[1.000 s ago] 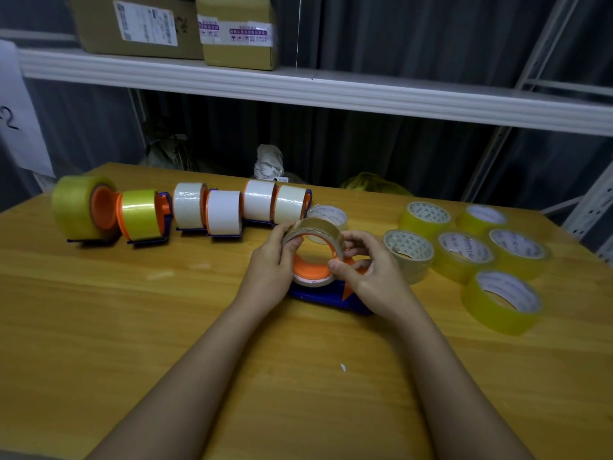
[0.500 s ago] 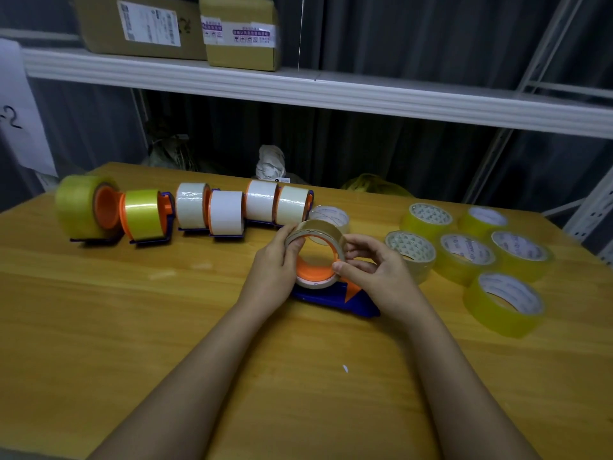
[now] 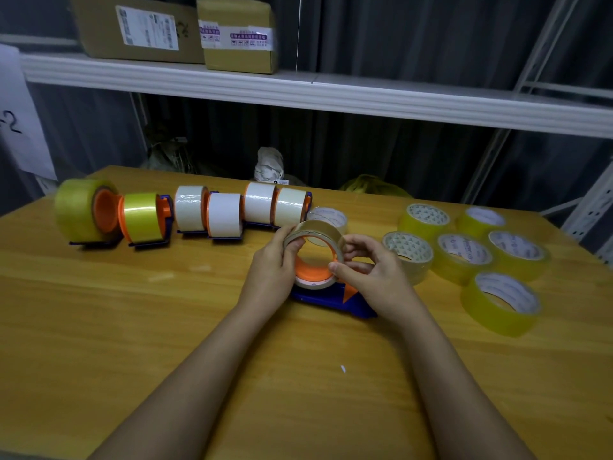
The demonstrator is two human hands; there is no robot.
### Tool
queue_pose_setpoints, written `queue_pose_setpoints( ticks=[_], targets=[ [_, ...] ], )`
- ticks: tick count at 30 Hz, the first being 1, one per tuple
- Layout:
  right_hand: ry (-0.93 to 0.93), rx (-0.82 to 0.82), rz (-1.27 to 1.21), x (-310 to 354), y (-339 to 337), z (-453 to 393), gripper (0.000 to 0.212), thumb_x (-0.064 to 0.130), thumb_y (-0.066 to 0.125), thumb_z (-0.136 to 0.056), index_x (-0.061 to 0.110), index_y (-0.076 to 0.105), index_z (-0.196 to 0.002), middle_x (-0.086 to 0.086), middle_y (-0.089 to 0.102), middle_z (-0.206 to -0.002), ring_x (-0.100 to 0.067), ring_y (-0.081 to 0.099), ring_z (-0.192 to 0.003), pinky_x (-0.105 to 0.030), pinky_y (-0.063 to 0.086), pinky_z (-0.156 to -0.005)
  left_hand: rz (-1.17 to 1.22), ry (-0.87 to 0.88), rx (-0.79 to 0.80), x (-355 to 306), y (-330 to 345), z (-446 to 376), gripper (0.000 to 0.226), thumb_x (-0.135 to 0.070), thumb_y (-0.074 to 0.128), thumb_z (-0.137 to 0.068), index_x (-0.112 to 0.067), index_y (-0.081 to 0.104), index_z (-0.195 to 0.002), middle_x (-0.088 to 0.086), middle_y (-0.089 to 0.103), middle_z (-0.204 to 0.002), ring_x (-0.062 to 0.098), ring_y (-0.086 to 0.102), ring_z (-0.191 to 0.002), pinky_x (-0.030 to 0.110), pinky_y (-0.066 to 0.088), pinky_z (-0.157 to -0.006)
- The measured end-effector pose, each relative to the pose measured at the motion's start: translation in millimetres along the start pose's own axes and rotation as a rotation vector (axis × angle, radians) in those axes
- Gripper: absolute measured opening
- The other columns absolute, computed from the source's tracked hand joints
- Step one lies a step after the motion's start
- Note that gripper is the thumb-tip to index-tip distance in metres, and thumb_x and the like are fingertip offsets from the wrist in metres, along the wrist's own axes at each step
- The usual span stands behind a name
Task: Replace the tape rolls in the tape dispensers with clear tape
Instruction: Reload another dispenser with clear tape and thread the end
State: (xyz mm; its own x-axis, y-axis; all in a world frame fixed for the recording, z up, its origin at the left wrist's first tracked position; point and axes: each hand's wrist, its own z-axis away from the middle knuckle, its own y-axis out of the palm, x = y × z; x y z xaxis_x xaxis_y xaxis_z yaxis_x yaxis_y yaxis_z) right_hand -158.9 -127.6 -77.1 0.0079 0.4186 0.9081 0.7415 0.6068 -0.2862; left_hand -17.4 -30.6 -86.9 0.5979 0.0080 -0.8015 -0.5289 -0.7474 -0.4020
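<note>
Both hands, left hand [image 3: 272,260] and right hand [image 3: 374,277], grip the tape roll [image 3: 313,239] half-seated on the dispenser [image 3: 331,298] mid-desk; looks like loading (spare rolls near the right edge); next, push it down squarely onto the hub.

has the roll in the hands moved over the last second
Barely. The tape roll, gripped by the left hand and right hand, keeps its place over the blue dispenser and just in front of the roll behind.

Both hands, left [image 3: 272,264] and right [image 3: 374,274], grip tape roll [image 3: 314,234] over blue dispenser [image 3: 331,298] on table [image 3: 132,327].
</note>
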Motion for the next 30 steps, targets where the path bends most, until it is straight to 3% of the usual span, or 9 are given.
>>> queue_pose_setpoints(
  ticks=[9, 13, 18, 23, 27, 30],
  targets=[
    [-0.057, -0.039, 0.025, 6, 7, 3, 0.044, 0.011, 0.075, -0.08, 0.041, 0.052, -0.102, 0.006, 0.05, -0.109, -0.006, 0.055, -0.099, -0.012, 0.051, -0.083, -0.022, 0.004, -0.039, 3, -1, -2, 0.033, -0.019, 0.046, -0.099, -0.016, 0.051, -0.131, -0.009, 0.058, -0.105, -0.003, 0.052, -0.088, 0.002, 0.041, -0.072],
    [-0.071, -0.046, 0.006, 10, 11, 2, 0.044, 0.008, 0.076, -0.08, 0.041, 0.053, -0.099, 0.007, 0.049, -0.106, -0.004, 0.055, -0.094, -0.012, 0.052, -0.081, -0.015, 0.017, -0.063, 5, -2, -3, 0.031, -0.017, 0.046, -0.099, -0.015, 0.054, -0.129, -0.007, 0.061, -0.104, 0.004, 0.057, -0.094, 0.008, 0.044, -0.075],
    [-0.068, -0.061, 0.049, 8, 13, 1, 0.042, 0.012, 0.077, -0.079, 0.04, 0.053, -0.099, 0.007, 0.05, -0.105, 0.0, 0.053, -0.088, -0.013, 0.051, -0.076, 0.003, 0.012, -0.08, 5, -3, -3, 0.031, -0.015, 0.048, -0.098, -0.015, 0.057, -0.127, -0.009, 0.06, -0.101, 0.001, 0.055, -0.091, 0.0, 0.04, -0.072],
    [-0.088, -0.077, 0.102, 6, 14, 0, 0.041, 0.016, 0.076, -0.08, 0.043, 0.052, -0.099, 0.013, 0.05, -0.102, -0.002, 0.053, -0.088, -0.012, 0.047, -0.069, 0.003, -0.001, -0.106, 5, -5, -2, 0.031, -0.016, 0.049, -0.097, -0.015, 0.058, -0.127, -0.008, 0.062, -0.101, 0.001, 0.056, -0.09, 0.003, 0.042, -0.073],
    [-0.092, -0.085, 0.103, 5, 18, -1, 0.038, 0.011, 0.073, -0.082, 0.035, 0.054, -0.104, 0.012, 0.047, -0.102, -0.003, 0.051, -0.088, -0.015, 0.048, -0.072, -0.014, 0.0, -0.141, 5, -5, -3, 0.032, -0.014, 0.052, -0.095, -0.012, 0.06, -0.126, 0.002, 0.069, -0.108, 0.004, 0.059, -0.094, 0.019, 0.049, -0.082],
    [-0.076, -0.065, 0.062, 6, 15, -1, 0.039, 0.009, 0.07, -0.085, 0.037, 0.053, -0.107, 0.013, 0.048, -0.104, 0.001, 0.053, -0.092, -0.011, 0.049, -0.082, -0.015, 0.009, -0.136, 5, -7, -1, 0.029, -0.022, 0.056, -0.094, -0.016, 0.063, -0.121, -0.005, 0.067, -0.101, -0.008, 0.057, -0.083, 0.011, 0.047, -0.074]
  ],
)
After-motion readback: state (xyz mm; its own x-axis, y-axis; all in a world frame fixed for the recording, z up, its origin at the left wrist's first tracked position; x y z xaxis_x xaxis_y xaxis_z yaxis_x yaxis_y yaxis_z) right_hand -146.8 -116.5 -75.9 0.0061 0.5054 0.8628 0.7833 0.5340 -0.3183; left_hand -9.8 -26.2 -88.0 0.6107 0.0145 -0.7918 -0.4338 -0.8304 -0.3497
